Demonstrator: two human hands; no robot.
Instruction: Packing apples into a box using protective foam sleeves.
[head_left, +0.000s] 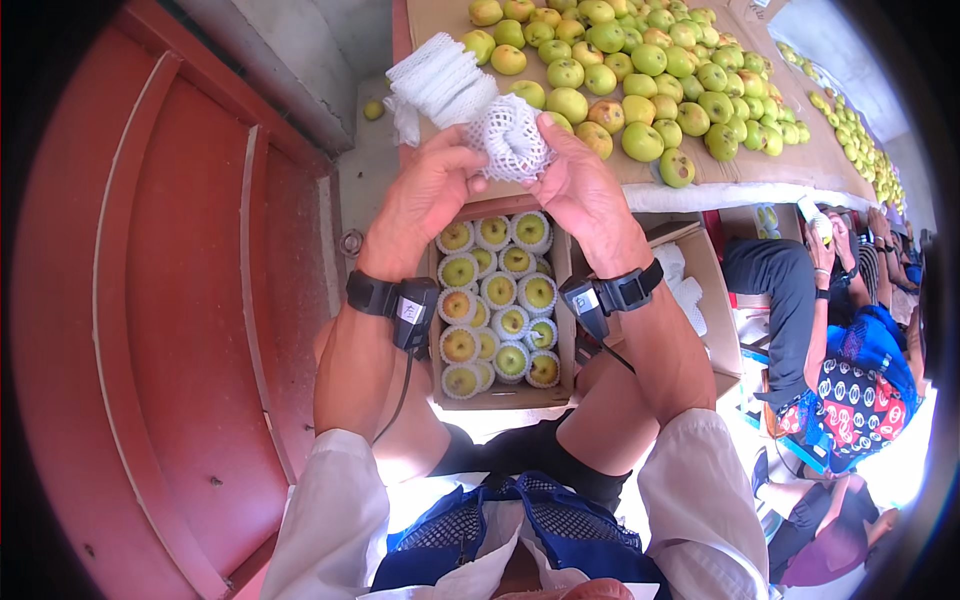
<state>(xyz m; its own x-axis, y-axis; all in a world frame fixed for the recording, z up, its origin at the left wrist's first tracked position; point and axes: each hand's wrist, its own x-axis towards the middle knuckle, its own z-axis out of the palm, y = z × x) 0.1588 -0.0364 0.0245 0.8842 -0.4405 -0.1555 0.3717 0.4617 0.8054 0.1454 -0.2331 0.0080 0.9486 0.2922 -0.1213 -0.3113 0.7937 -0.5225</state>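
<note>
A white foam fruit net (511, 142) is held between my two hands over the near edge of the apple-covered table. My left hand (442, 169) grips its left side; my right hand (570, 169) holds its right side, thumb on top. Whether an apple sits inside the net cannot be told. Just behind lies a stack of flat foam nets (442, 79). Many loose green apples (649, 60) cover the cardboard-topped table (720, 174). Below my hands, between my knees, a cardboard box (499, 399) holds rows of apples in foam nets (496, 289).
A red door (202, 300) stands close on the left. An open cardboard box with white foam nets (684, 289) is at my right. Several co-workers (840, 337) sit further right along the table. One apple (373, 109) lies on the floor beyond the door.
</note>
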